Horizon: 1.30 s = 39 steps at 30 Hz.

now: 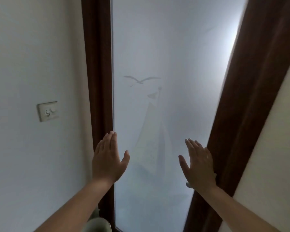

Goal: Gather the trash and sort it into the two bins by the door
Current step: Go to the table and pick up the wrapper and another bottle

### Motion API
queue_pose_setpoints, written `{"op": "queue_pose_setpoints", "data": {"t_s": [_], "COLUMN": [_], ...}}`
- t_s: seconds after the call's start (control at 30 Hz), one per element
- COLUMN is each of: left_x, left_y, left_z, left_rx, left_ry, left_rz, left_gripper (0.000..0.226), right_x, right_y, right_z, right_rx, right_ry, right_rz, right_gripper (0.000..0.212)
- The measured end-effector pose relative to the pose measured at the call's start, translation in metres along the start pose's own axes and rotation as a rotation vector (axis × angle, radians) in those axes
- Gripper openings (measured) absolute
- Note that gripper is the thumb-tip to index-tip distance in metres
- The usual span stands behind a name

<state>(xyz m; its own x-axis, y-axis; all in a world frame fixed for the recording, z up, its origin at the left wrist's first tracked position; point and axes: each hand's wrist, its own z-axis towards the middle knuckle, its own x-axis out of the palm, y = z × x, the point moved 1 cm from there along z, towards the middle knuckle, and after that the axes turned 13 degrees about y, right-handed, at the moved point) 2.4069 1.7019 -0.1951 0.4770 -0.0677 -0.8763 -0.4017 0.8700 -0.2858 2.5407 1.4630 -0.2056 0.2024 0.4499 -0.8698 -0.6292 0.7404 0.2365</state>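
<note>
Frosted glass door panel (166, 64), smooth and milky, is filling the view, a faint seagull-and-sailboat etching (146, 91) showing on it. Both bare forearms are reaching forward, palms flat toward the panel. Left hand (108, 160) is sitting at the panel's left edge, fingers together, thumb splayed, grip open and holding nothing. Right hand (197, 162) is overlapping the dark wooden frame (251, 97), fingers spread, grip open too. White wall switch plate (48, 111) is sitting left. Rounded pale rim (99, 224), possibly a bin, is peeking in at bottom; trash isn't showing.
</note>
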Motion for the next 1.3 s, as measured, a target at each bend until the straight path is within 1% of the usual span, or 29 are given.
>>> {"op": "queue_pose_setpoints", "data": {"t_s": [0.17,0.37,0.5,0.63,0.83,0.93,1.07,1.13,1.3], "left_x": [-0.025,-0.050,-0.056,-0.058,-0.087,-0.100,-0.118,-0.128,-0.145], "left_y": [-0.029,-0.035,-0.047,-0.077,-0.155,-0.200,-0.264,-0.292,-0.349], "left_z": [-0.035,-0.083,-0.125,-0.179,-0.263,-0.312,-0.402,-0.452,-0.575], "left_rx": [0.168,0.367,0.469,0.591,0.768,0.863,0.992,1.032,1.145], "left_ry": [0.012,0.067,0.112,0.188,0.200,0.198,0.270,0.308,0.413], "left_rz": [0.005,0.009,-0.018,-0.055,-0.136,-0.158,-0.248,-0.297,-0.395], "left_gripper": [0.076,0.072,0.073,0.075,0.078,0.076,0.076,0.076,0.073], "right_x": [-0.043,-0.083,-0.106,-0.139,-0.216,-0.254,-0.307,-0.331,-0.385], "right_y": [0.000,0.027,0.043,0.048,0.039,0.035,0.034,0.036,0.039], "right_z": [-0.063,-0.145,-0.216,-0.301,-0.438,-0.502,-0.605,-0.660,-0.793], "right_rx": [0.109,0.261,0.324,0.447,0.668,0.765,0.883,0.954,1.131], "right_ry": [-0.043,-0.089,-0.086,-0.107,-0.173,-0.232,-0.292,-0.324,-0.341], "right_rz": [-0.041,-0.082,-0.140,-0.158,-0.271,-0.309,-0.368,-0.396,-0.438], "right_gripper": [0.064,0.067,0.066,0.064,0.072,0.069,0.059,0.058,0.055]}}
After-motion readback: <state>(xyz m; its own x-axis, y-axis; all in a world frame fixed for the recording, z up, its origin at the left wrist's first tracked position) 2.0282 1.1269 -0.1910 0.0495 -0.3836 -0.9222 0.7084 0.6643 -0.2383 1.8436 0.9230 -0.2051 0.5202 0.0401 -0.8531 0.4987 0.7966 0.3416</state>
